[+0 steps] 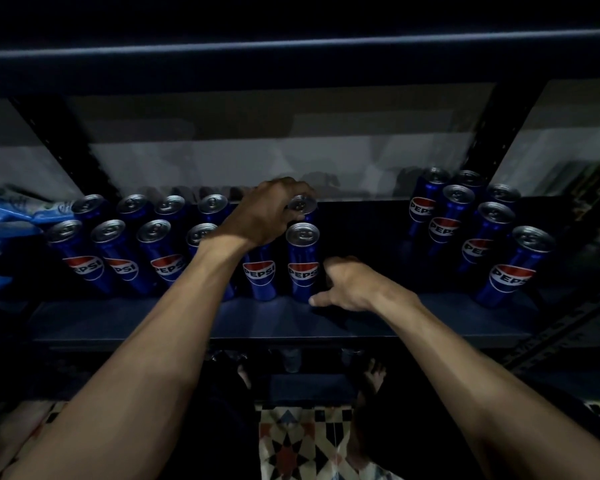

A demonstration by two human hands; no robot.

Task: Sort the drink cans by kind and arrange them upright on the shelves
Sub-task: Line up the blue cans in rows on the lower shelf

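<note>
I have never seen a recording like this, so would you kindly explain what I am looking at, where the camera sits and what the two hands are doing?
There is no machine here. A person wears a camera on the head, so this single picture looks forward and down along their own bare arms. In front is a dark shelf of upright blue cans: a left group of Pepsi cans in two rows and a right cluster of Pepsi cans. The left hand reaches to the back row, its fingers curled over the top of a back-row Pepsi can. The right hand sits low beside a front-row Pepsi can, loosely curled and apparently holding nothing. Blue packaging lies at the far left.
</note>
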